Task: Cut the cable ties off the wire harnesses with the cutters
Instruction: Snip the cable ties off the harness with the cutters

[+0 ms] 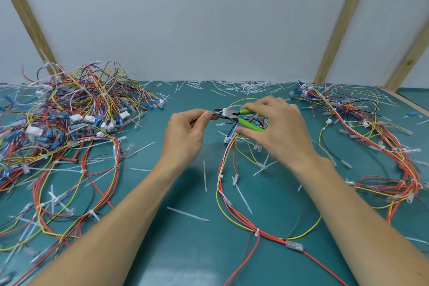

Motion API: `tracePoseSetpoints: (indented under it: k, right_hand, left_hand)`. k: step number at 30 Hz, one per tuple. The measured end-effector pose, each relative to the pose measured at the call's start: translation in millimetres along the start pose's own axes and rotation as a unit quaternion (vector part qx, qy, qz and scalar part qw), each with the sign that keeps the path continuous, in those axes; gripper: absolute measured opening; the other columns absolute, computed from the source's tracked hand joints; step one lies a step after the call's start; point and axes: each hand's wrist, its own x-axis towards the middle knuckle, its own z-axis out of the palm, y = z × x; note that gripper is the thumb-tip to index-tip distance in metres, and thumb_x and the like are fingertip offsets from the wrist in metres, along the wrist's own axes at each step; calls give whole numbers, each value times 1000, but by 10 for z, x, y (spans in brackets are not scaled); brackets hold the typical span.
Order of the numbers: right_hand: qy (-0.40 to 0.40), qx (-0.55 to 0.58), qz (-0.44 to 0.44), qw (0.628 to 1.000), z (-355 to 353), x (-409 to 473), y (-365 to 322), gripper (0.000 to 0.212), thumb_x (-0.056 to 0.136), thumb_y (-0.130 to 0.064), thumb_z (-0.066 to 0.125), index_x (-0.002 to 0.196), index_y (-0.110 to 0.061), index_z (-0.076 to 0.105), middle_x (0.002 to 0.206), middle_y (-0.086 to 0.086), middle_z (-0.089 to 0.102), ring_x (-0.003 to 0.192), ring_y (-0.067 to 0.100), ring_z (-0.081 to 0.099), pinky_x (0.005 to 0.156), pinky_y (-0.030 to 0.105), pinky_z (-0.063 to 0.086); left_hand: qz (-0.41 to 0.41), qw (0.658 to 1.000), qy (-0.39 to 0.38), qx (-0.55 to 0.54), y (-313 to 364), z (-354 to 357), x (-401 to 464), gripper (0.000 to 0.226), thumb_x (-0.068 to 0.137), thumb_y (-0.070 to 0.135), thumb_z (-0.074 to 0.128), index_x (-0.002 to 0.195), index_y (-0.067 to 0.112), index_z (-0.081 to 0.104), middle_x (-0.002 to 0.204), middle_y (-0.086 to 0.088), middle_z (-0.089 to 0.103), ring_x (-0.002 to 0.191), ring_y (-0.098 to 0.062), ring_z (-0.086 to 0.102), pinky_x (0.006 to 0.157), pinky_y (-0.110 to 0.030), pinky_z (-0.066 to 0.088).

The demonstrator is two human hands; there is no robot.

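Note:
My right hand (276, 125) grips the green-handled cutters (242, 118), jaws pointing left at mid-table. My left hand (185, 132) pinches a thin part of the wire harness (232, 193) right at the cutter tips; whether that part is a tie or a wire is too small to tell. The harness is a loop of red, yellow and white wires with white connectors, and it trails down the green mat toward me. Several white cable ties (257, 232) still bind it.
A big tangled pile of harnesses (69, 111) fills the left of the green mat (185, 251). More harnesses (371, 141) lie on the right. Cut white tie pieces (246, 86) litter the back edge and the middle. A white wall with wooden posts stands behind.

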Motion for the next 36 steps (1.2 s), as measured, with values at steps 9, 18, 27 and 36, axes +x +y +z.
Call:
tracePoseSetpoints:
  k: [9,18,27,36]
  right_hand:
    - [-5,44,12,999,2,-3,-9,31,78,-49,85,104,-33,78,90,-13,64,85,14,55,78,37,43]
    - [-47,60,33,997,24,-7,8,22,79,-53,81,94,-38,77,75,-19,59,74,5,51,66,32,39]
    - [-61,66,46,995,30,-11,6,22,79,-54,79,90,-36,77,69,-10,60,72,4,54,62,33,39]
    - [-61,71,51,994,15,-23,-30,21,79,-53,79,94,-38,78,73,-9,64,73,9,55,63,34,44]
  left_hand:
    - [4,1000,12,12,0,10,-20,28,104,27,54,88,24,78,53,8,22,49,-10,19,47,-23,14]
    - [6,1000,26,5,-31,40,-26,32,104,26,53,82,23,76,53,6,25,47,-9,20,46,-23,15]
    - [1,1000,14,-2,-29,34,-30,33,104,27,53,79,24,74,57,-7,30,48,-10,19,46,-24,14]
    - [-5,1000,7,-2,-19,23,-27,32,104,28,53,80,25,74,69,-35,54,54,-13,25,53,-32,18]
